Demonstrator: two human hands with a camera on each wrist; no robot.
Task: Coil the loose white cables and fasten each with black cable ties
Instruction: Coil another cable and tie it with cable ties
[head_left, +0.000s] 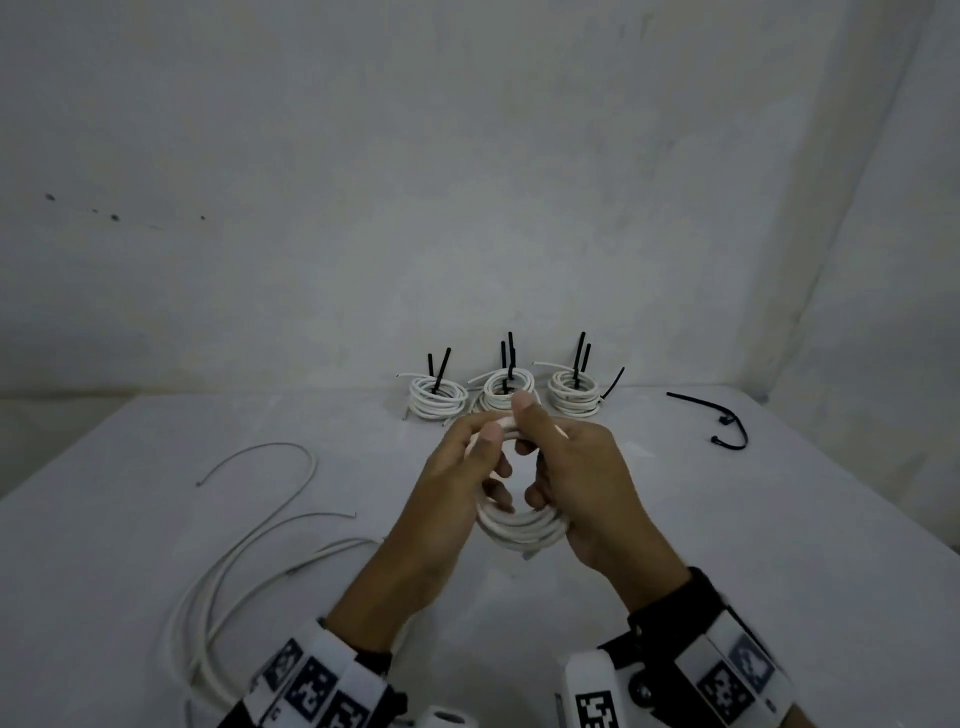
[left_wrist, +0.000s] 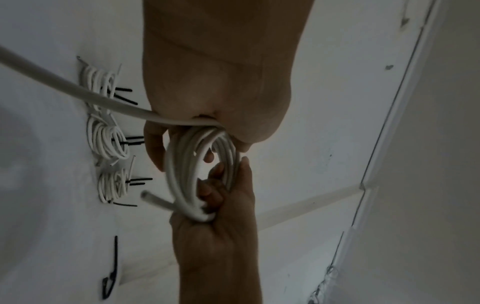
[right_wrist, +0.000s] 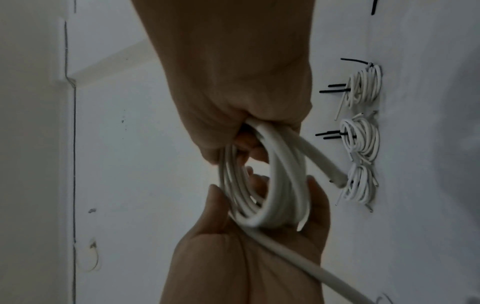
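Three tied coils (head_left: 498, 397) already sit at the far edge of the tabletop (head_left: 727, 519), right against the wall, and a fourth coil (head_left: 519, 530) is held up in the air nearer the person than that row. Both hands are on it: left hand (head_left: 457, 499) has its fingers (head_left: 488, 441) curled around the left side of the loop, right hand (head_left: 587, 483) grips the right side and pinches the top.

Biggest risk I'd guess: this cable is springy, so any slack in either grip and the loops pop open. The tail (left_wrist: 64, 90) running out from the left hand leads off toward the loose cable (head_left: 234, 561) lying left of the coil, and if that snags or drags, it'll tug the loop out of shape. One short end (right_wrist: 335, 181) also sticks out free and could unwind.

Next problem: the spare ties (head_left: 727, 426) are well right of the coil, so one hand has to let go to fetch one.

Room-wise, open tabletop lies right of the coil. Behind it, the tied row is near, so pushing forward could knock those over.
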